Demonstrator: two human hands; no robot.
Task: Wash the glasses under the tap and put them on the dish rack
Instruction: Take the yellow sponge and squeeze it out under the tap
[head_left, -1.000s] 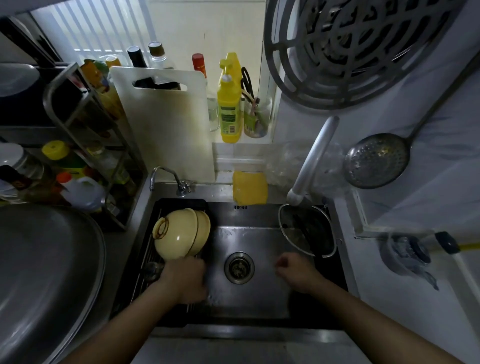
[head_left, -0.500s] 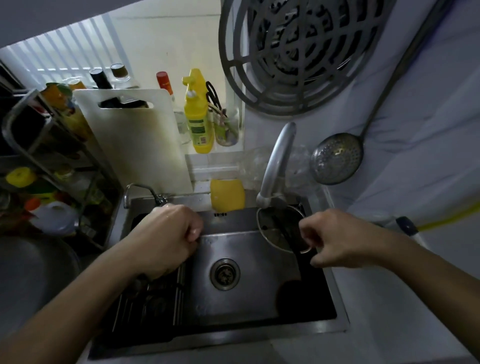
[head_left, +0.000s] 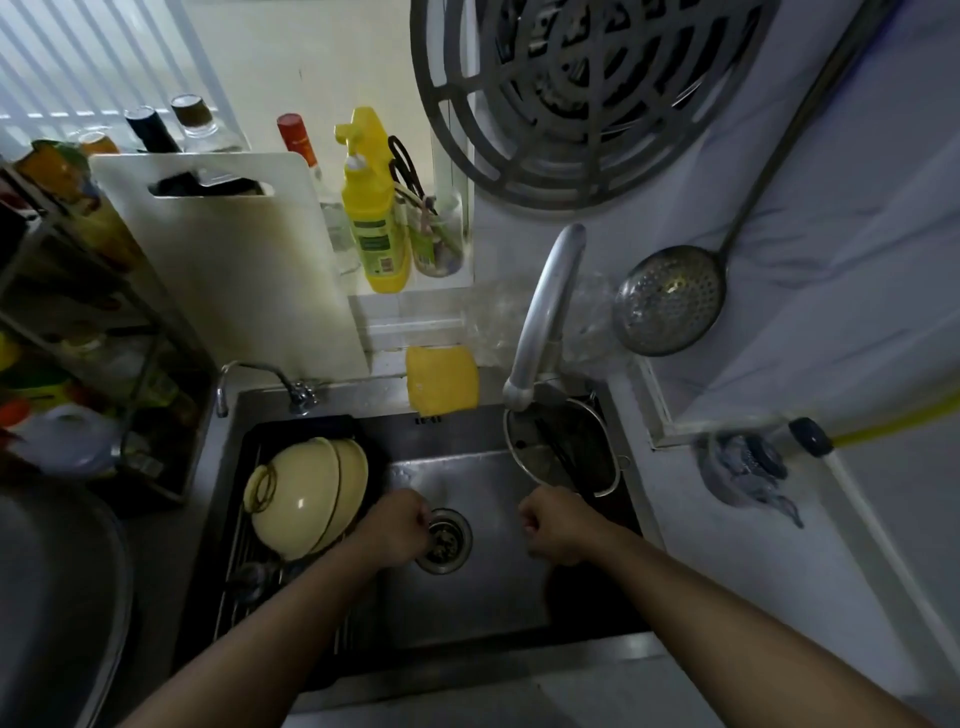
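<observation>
My left hand (head_left: 397, 525) hovers as a closed fist just left of the sink drain (head_left: 444, 540), with nothing visible in it. My right hand (head_left: 553, 525) is also a closed fist, right of the drain, and shows nothing held. The black dish rack (head_left: 291, 426) fills the left side of the sink and carries two cream bowls (head_left: 306, 493) on edge. A clear glass (head_left: 252, 571) appears to lie on the rack just below the bowls, dim and partly hidden by my left forearm. The curved tap (head_left: 545, 317) ends above the sink's back right corner; no water stream is visible.
A metal pot (head_left: 561, 452) with dark utensils sits under the tap spout. A yellow sponge (head_left: 441, 379) hangs on the sink's back edge. A white cutting board (head_left: 223, 260), yellow soap bottle (head_left: 371, 218), small side faucet (head_left: 260, 374), hanging skimmer (head_left: 670, 299) surround the sink.
My left hand left the rack beside the glass, rose toward the sink's back, and is now down by the drain. My right hand rose and came back down as a fist.
</observation>
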